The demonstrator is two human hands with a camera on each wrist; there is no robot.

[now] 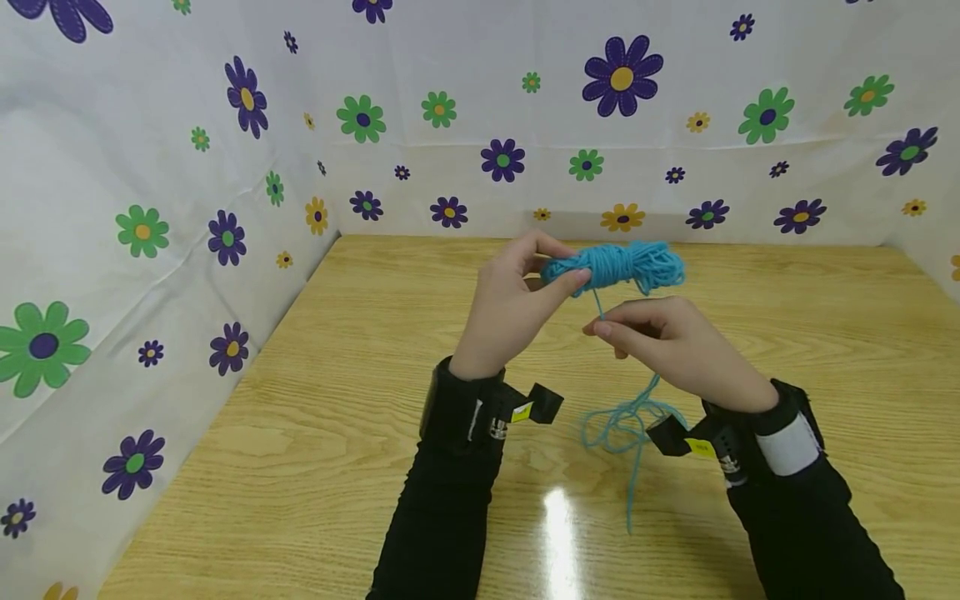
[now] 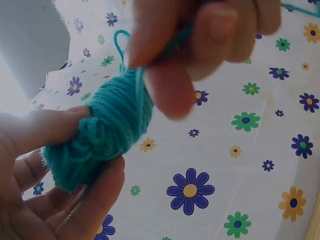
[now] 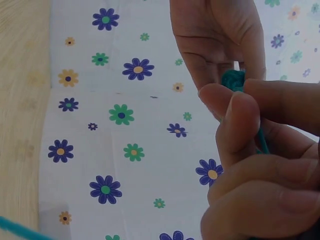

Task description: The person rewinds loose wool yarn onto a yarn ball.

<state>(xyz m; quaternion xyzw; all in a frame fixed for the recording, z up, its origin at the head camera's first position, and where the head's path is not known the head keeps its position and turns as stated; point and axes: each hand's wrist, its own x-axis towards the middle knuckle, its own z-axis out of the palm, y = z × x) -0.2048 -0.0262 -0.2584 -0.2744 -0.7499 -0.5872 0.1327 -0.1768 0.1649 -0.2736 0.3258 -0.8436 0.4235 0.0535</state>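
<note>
A bundle of blue yarn [image 1: 611, 265], wound tightly round its middle with loops fanning out at the right end, is held up above the table. My left hand [image 1: 517, 292] grips its left end between thumb and fingers. In the left wrist view the wound yarn [image 2: 112, 120] slants away from the palm. Just below the bundle, my right hand [image 1: 660, 342] pinches the strand [image 1: 598, 303] that runs down from it. From under the right hand the loose yarn tail [image 1: 626, 421] drops to the table in tangled loops, its end pointing toward me.
The wooden table [image 1: 337, 417] spreads under both arms. A white cloth [image 1: 450, 50] printed with flowers hangs behind it and along the left side. Both wrists carry black straps with small cameras. A bright light reflection lies on the table near the front.
</note>
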